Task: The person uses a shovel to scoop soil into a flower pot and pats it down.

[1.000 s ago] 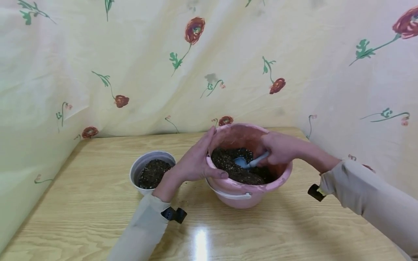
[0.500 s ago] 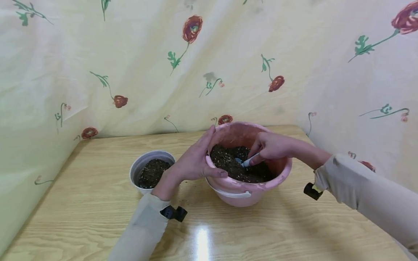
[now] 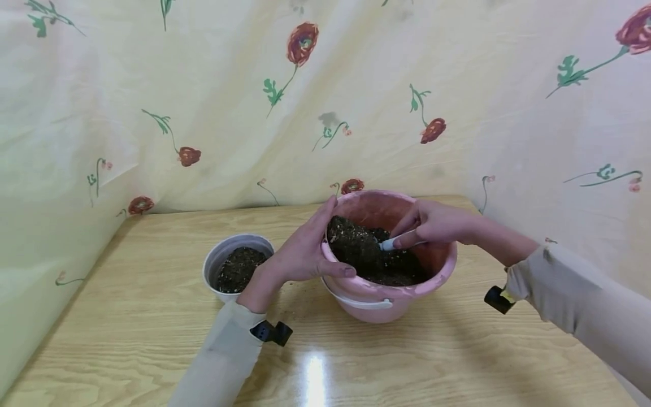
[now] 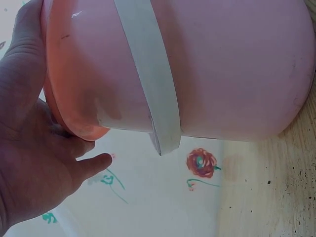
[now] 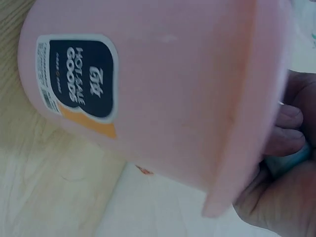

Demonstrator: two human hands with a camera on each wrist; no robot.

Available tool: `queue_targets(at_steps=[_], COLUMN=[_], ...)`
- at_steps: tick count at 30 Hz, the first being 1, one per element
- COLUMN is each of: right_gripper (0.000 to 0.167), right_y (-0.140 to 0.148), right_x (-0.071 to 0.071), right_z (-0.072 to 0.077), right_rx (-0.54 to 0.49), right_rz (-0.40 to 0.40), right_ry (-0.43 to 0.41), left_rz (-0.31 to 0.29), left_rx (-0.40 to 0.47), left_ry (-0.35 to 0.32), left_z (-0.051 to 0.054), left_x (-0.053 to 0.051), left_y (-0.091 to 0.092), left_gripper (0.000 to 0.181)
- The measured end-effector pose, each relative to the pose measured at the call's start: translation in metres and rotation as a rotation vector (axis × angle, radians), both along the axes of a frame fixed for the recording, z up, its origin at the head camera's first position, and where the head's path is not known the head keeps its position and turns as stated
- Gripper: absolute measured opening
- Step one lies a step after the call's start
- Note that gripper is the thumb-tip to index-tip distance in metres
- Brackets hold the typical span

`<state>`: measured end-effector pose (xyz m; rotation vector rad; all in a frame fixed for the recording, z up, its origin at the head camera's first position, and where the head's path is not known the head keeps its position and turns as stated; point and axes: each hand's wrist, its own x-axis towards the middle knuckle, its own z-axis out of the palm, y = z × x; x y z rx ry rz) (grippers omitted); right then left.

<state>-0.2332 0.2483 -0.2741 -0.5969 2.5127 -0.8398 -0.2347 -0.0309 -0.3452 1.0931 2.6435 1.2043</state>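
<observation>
A pink bucket [image 3: 373, 308] with dark potting soil [image 3: 356, 249] inside stands in the middle of the head view. My left hand [image 3: 297, 251] holds its left rim, the thumb on the near side and the fingers spread along the far side. The left wrist view shows this hand [image 4: 44, 163] at the rim. Inside the bucket, my right hand [image 3: 432, 223] grips the light blue handle of a small trowel [image 3: 389, 244]. Soil hides the trowel's blade. From the right wrist, part of the trowel's handle [image 5: 291, 160] appears between the fingers, behind the rim.
Left of the bucket stands a pale plant pot [image 3: 208, 268] partly filled with soil, close to my left forearm. The bucket's white handle [image 3: 363, 303] hangs down its near side. A flowered cloth [image 3: 229, 113] closes off the back and sides of the wooden table [image 3: 142, 328].
The trowel's blue blade, visible a second ago, is now hidden by soil. Soil at the bucket's left stands higher. My right hand shifted left, then slightly back right; my left hand keeps its place.
</observation>
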Motion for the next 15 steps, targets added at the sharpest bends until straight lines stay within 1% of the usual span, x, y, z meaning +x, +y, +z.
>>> queue_targets(at_steps=[5,12,15], right_gripper=[0.023,0.025,0.025], right_y=[0.007,0.018,0.023], right_x=[0.005,0.011,0.013], right_z=[0.006,0.006,0.006], right_rx=[0.009,-0.050,-0.060], right_rz=[-0.032,-0.031,-0.040], right_ry=[0.028,-0.002,-0.001], left_rz=[-0.002,0.006,0.006], left_rx=[-0.004,0.001,0.007], left_ry=[0.004,0.000,0.001], left_z=[0.001,0.000,0.000], left_x=[0.001,0.002,0.002], left_y=[0.001,0.000,0.000], left_gripper=[0.131,0.131,0.131])
